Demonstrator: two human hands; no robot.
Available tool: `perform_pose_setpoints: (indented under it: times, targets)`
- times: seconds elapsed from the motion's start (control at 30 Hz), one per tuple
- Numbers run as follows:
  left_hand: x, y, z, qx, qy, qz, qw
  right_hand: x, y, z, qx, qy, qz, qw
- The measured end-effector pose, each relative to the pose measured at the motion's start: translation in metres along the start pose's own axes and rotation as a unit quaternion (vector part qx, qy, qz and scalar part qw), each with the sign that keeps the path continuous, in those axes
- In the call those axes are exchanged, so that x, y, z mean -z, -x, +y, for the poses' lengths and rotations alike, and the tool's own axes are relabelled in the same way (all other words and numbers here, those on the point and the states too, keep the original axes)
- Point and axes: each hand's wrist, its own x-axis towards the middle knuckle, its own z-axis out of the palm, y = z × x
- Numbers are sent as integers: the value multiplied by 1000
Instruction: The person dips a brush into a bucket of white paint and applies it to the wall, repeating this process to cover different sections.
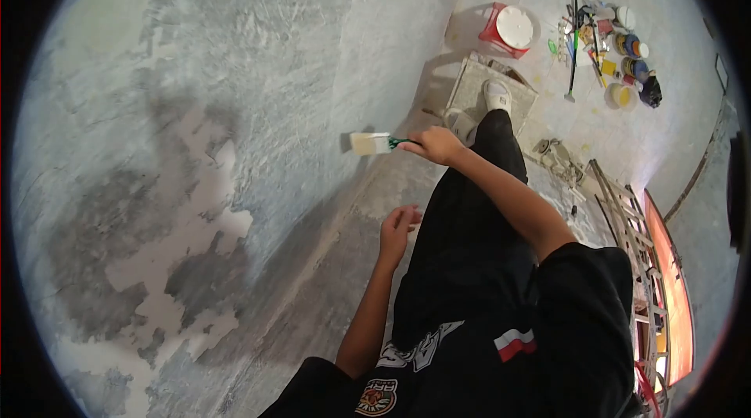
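Observation:
My right hand [438, 144] is wrapped round the dark green handle of a wide paintbrush [371, 143]. The brush's pale bristles point left, close against the blue-grey wall [297, 89], and a shadow falls beside them. Lower down, my left hand [400, 228] hangs beside my dark trousers with nothing in it, fingers loosely bent and apart. On the wall's lower left, a patch of pale filler [172, 254] shows between dark grey blotches.
My shoe [498, 97] rests on a worn platform [516, 77]. Beyond it are a white-lidded bucket on a red stool [498, 36], a long green-and-black pole [576, 42] and several paint pots [622, 95] on the tiled floor. A wooden ladder [637, 246] stands at right.

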Motion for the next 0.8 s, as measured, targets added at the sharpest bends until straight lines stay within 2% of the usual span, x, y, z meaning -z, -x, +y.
perform_pose_setpoints:
  times: [0.03,0.07,0.1,0.13,0.17,0.23,0.3,0.47,0.53,0.67,0.73,0.77,0.8]
  targets:
    - [0,-6,-2,46,73,15,996,-1,3,-15,-5,-7,-5,1000]
    - [-3,-10,-2,54,71,16,996,-2,2,-33,44,-31,-3,999]
    - [-6,-15,2,4,114,64,991,-6,-3,-49,94,-53,0,994]
    - [-7,-21,6,-48,155,113,980,-14,-9,-61,93,-60,-2,994]
    - [-5,-30,9,-45,152,115,981,-21,-19,-70,110,-70,5,991]
    - [-1,-47,13,-114,191,146,964,-37,-37,-80,129,-85,9,988]
    - [2,-66,18,-98,208,148,962,-59,-58,-70,58,-80,-2,995]
    - [-1,-102,8,-72,213,117,967,-87,-59,-28,-2,-109,3,994]
    - [-6,-115,4,-46,225,96,968,-86,-53,-13,-47,-95,47,993]
    - [-11,-118,-9,-24,276,87,957,-74,-24,-1,-67,-49,29,996]
    - [-13,-106,-9,-29,294,104,950,-64,-10,-9,22,-45,-5,999]
    - [-14,-101,-12,-29,297,103,949,-63,-8,-17,22,-43,-6,999]
    - [-13,-96,-15,-61,317,131,937,-67,-10,-29,73,-47,1,996]
